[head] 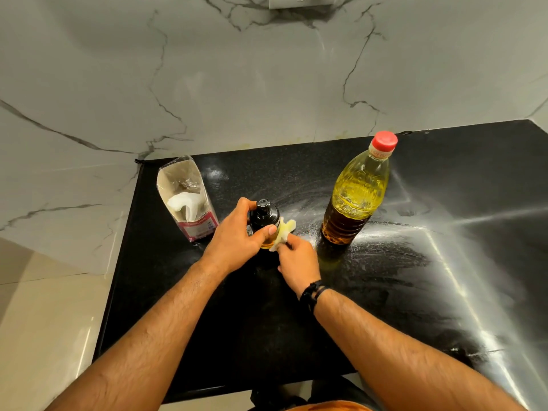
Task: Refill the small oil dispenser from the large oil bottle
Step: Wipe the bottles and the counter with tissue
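Note:
The small oil dispenser (264,216), with a black pump top and yellow oil in its base, stands on the black countertop (415,292). My left hand (237,237) is wrapped around its body, thumb across the front. My right hand (298,262) pinches a crumpled, oil-stained tissue (286,231) pressed against the dispenser's right side. The large oil bottle (357,194) stands upright to the right with its red cap on, holding yellow oil, apart from both hands.
An opened tissue pack (186,200) with white tissues inside stands left of the dispenser. A marble wall rises behind the counter. The counter's left edge drops to a pale tiled floor (44,321). Smears streak the countertop on the right.

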